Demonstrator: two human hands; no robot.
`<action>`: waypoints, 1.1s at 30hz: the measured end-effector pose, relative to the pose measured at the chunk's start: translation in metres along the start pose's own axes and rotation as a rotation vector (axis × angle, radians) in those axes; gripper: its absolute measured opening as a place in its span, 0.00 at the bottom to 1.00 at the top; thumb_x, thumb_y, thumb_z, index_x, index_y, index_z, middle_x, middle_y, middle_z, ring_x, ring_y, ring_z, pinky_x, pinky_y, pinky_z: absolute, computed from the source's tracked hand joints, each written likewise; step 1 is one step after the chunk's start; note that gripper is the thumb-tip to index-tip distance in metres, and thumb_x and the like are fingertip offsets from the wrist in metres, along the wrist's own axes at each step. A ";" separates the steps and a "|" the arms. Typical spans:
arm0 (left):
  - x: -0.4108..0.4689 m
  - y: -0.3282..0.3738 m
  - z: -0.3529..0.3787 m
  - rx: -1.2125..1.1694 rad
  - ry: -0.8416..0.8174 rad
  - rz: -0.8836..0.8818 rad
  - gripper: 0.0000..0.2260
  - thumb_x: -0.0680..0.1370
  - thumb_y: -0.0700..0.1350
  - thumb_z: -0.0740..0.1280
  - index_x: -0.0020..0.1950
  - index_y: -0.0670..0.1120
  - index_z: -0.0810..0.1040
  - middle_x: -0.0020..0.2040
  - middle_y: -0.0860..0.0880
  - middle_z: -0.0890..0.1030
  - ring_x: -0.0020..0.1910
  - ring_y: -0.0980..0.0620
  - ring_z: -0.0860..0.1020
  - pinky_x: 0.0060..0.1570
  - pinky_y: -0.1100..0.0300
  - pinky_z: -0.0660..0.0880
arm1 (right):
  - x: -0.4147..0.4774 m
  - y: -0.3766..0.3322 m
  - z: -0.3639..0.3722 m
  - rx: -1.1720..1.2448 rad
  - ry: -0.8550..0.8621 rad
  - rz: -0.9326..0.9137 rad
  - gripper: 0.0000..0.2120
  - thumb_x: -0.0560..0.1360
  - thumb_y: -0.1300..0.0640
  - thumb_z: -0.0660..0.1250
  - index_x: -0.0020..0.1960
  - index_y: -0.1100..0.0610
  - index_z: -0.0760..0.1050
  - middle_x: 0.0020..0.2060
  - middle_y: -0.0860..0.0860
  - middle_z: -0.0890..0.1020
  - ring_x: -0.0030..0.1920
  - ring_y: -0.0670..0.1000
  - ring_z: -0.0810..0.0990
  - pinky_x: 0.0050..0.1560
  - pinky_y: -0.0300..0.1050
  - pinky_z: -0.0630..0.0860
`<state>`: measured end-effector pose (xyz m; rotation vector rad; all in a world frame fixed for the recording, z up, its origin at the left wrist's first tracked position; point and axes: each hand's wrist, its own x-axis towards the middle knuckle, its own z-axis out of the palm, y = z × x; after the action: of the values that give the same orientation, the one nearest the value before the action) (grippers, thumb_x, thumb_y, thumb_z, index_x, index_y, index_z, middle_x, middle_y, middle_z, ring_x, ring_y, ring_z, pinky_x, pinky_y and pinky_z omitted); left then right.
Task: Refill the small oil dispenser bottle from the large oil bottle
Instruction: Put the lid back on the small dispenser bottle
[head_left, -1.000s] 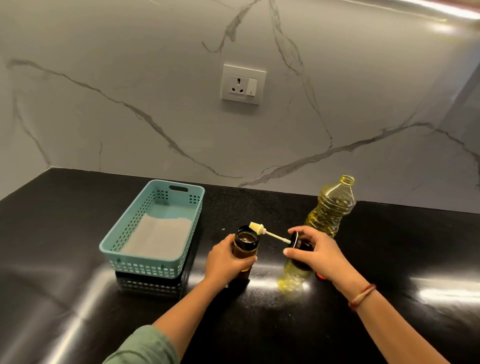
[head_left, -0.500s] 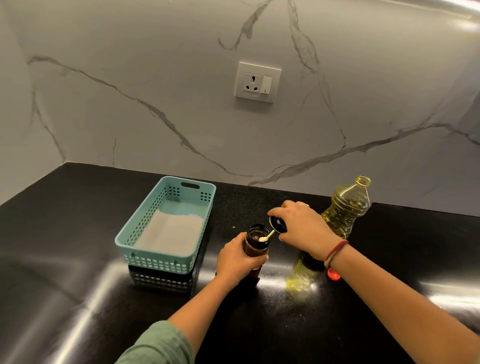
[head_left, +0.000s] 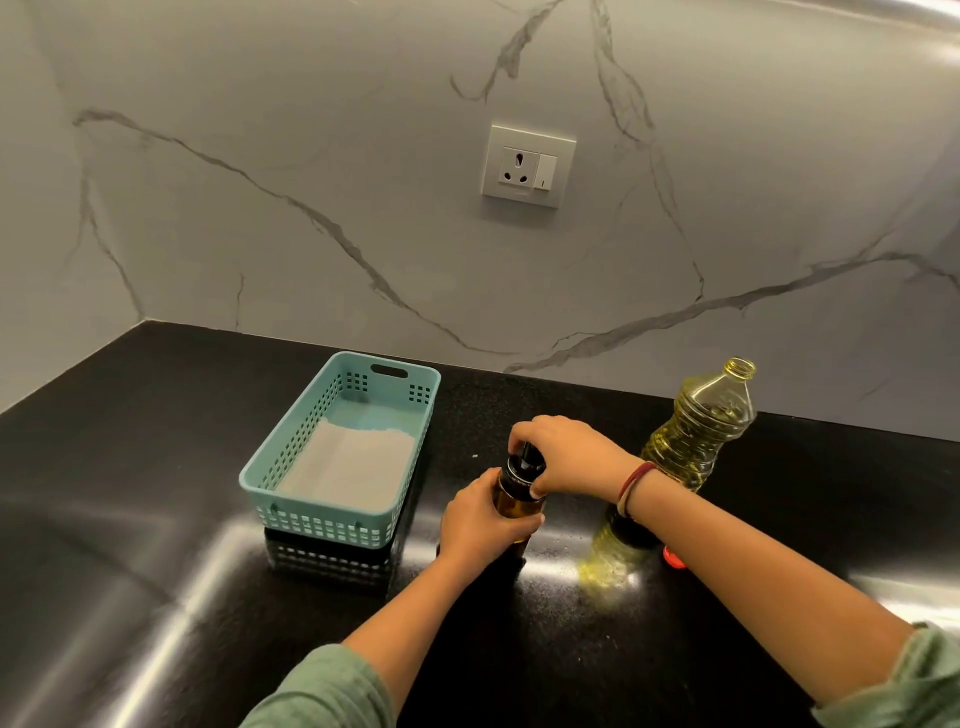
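The small oil dispenser bottle stands upright on the black counter, amber oil showing through its glass. My left hand grips its body from the left. My right hand comes over the top and holds the black pump cap, which now sits on the bottle's neck. The large oil bottle stands uncapped to the right, behind my right wrist, with yellow oil inside. Its red cap lies on the counter by my right forearm.
A teal perforated basket lined with white paper sits left of the dispenser on the glossy black counter. A marble wall with a socket rises behind.
My right hand brought the pump cap with its white tube from the right, lowered the tube into the small bottle, and now holds the cap seated on the neck. The left hand kept its grip.
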<state>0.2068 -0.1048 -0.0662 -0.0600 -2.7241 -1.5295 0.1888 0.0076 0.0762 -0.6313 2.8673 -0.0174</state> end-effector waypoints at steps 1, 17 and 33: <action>0.000 0.000 0.000 -0.001 -0.001 0.000 0.20 0.64 0.60 0.75 0.53 0.59 0.76 0.48 0.58 0.82 0.49 0.57 0.80 0.48 0.55 0.78 | -0.001 0.001 0.000 0.020 -0.007 -0.004 0.24 0.70 0.58 0.73 0.63 0.51 0.70 0.57 0.51 0.73 0.58 0.51 0.72 0.52 0.42 0.73; 0.000 -0.001 0.001 0.009 0.017 0.009 0.21 0.65 0.60 0.76 0.54 0.59 0.75 0.48 0.59 0.81 0.49 0.58 0.79 0.47 0.58 0.77 | 0.001 0.004 -0.012 0.081 0.038 0.047 0.18 0.75 0.62 0.67 0.64 0.52 0.75 0.61 0.53 0.76 0.59 0.52 0.76 0.57 0.45 0.75; 0.000 -0.003 0.001 0.015 0.014 0.020 0.20 0.65 0.60 0.76 0.53 0.59 0.75 0.47 0.60 0.80 0.48 0.59 0.78 0.46 0.59 0.76 | 0.007 0.004 -0.016 -0.054 -0.038 -0.004 0.18 0.76 0.61 0.66 0.65 0.54 0.73 0.61 0.54 0.74 0.61 0.53 0.74 0.59 0.45 0.74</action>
<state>0.2064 -0.1053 -0.0690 -0.0762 -2.7152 -1.4983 0.1783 0.0076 0.0899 -0.6402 2.8384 0.0705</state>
